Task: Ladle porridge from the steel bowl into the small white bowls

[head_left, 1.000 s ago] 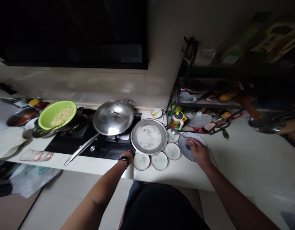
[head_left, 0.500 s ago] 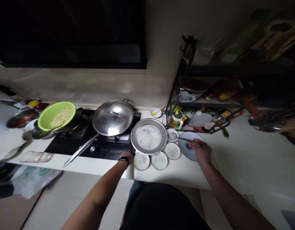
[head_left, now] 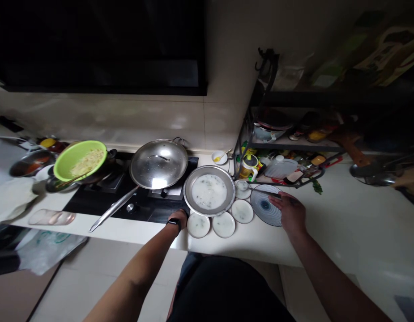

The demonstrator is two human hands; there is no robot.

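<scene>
My right hand [head_left: 290,212] is closed round the handle of a long metal ladle [head_left: 264,192]. The ladle's round end is over a small dish [head_left: 244,195] at the back right of the basin, above the blue-patterned plate [head_left: 269,217]. A wide metal basin [head_left: 189,203] holds white liquid [head_left: 209,192] with dark bits. Beside it, three small dishes hold similar white liquid: a left dish [head_left: 198,225], a middle dish [head_left: 223,225] and a right dish [head_left: 242,211]. My left hand [head_left: 181,218], wearing a watch, rests at the hob's front right corner beside the basin; its fingers are mostly hidden.
Left of the basin, a lidded wok [head_left: 158,165] sits on the hob [head_left: 119,206], its long handle reaching over the counter edge. A green colander [head_left: 64,163] of pale shreds and a glass [head_left: 52,217] lie further left. A rack [head_left: 247,129] with jars stands behind right.
My right hand has moved a little to the right with the ladle, and the ladle's round end now shows more plainly over the small dish. My left hand has stayed in place.
</scene>
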